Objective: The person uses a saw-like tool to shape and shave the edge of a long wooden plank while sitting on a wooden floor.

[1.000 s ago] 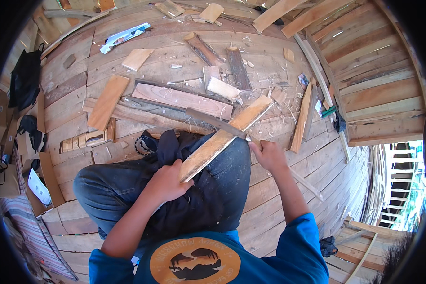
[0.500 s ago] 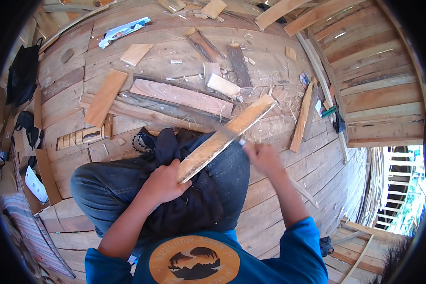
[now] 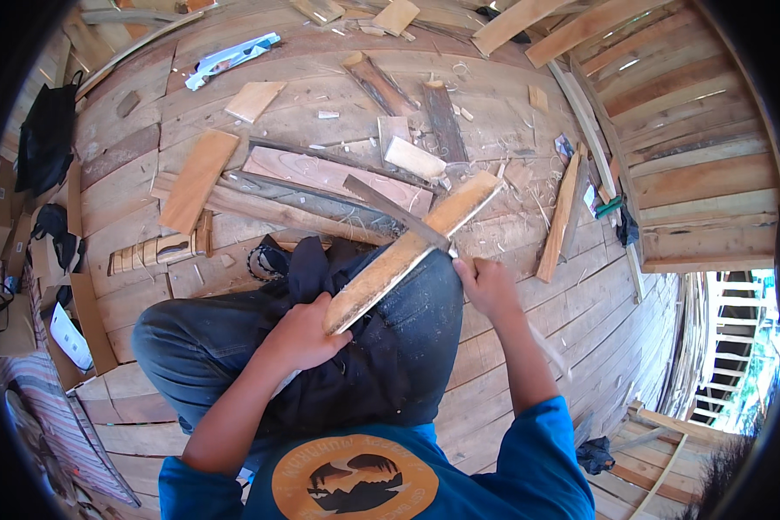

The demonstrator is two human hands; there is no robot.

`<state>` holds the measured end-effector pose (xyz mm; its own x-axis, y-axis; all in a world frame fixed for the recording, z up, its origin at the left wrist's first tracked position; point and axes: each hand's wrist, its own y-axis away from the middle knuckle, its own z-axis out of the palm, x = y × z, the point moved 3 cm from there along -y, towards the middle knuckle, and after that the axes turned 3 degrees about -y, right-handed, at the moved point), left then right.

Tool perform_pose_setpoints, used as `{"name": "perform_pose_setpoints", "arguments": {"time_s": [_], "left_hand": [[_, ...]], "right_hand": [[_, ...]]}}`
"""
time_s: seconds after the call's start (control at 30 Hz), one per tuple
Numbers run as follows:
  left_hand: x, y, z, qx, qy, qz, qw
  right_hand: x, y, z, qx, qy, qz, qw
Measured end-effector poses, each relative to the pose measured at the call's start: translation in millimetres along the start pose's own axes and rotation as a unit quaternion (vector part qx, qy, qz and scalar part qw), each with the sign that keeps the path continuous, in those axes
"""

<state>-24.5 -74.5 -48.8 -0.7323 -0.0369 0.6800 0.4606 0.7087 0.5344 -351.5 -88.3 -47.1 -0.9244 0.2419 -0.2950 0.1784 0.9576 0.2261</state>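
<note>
The blade point(image 3: 396, 211) now lies across the plank point(image 3: 407, 253), drawn back up from its edge for another shaving cut. The left hand point(image 3: 303, 334) grips the plank's near end; the right hand point(image 3: 487, 286) is closed on the blade's handle.

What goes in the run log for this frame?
left hand: grips wooden slat | right hand: holds blade against slat | floor: offcuts
</note>
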Motion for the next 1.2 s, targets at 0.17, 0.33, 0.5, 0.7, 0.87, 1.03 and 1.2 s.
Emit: {"name": "perform_pose_setpoints", "arguments": {"time_s": [0.17,0.33,0.5,0.7,0.87,1.03,1.2], "left_hand": [[5,-2,0,-0.004,-0.017,-0.007,1.000],[1,1,1,-0.005,-0.013,-0.001,1.000],[4,-2,3,-0.002,0.003,-0.006,1.000],[3,-2,0,-0.002,0.005,-0.002,1.000],[-2,0,4,-0.012,0.022,0.006,1.000],[2,-3,2,-0.015,0.019,-0.008,1.000],[1,-5,1,-0.020,0.025,0.003,0.999]], "right_hand": [[5,0,-9,-0.012,0.017,-0.012,1.000],[0,-1,-3,-0.011,0.012,-0.012,1.000],[-2,0,-5,-0.010,0.051,-0.010,0.999],[-9,-1,-19,-0.015,0.074,-0.010,0.997],[-23,11,-12,-0.032,0.049,-0.046,0.997],[-15,-7,-16,-0.019,0.067,-0.007,0.998],[-3,-8,-18,-0.031,0.078,-0.009,0.996]]}}
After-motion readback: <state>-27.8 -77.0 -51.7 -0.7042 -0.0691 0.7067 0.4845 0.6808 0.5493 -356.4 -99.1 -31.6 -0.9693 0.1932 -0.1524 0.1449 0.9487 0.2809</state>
